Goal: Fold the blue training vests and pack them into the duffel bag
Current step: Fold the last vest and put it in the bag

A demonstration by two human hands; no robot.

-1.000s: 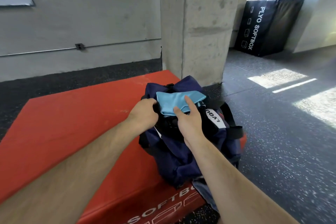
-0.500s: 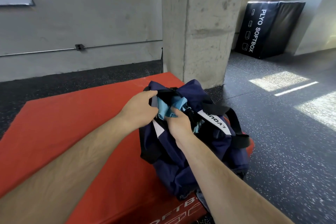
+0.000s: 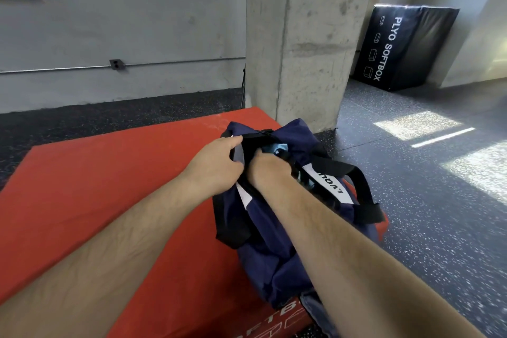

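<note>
A navy duffel bag (image 3: 277, 241) with black straps and a white label stands on the right end of the red mat (image 3: 109, 186). My left hand (image 3: 216, 164) grips the left rim of its open top. My right hand (image 3: 267, 170) is sunk into the opening, fingers hidden inside. A light blue folded vest (image 3: 277, 149) shows only as a small patch just beyond my right hand, down in the bag.
A concrete pillar (image 3: 304, 35) rises right behind the bag. A black plyo softbox (image 3: 406, 46) leans on the far right wall. Dark speckled floor (image 3: 425, 200) lies to the right of the mat, a grey wall at the back left.
The blue vest went from lying on top of the bag to down inside it. My right hand followed it into the opening. My left hand kept hold of the bag's rim.
</note>
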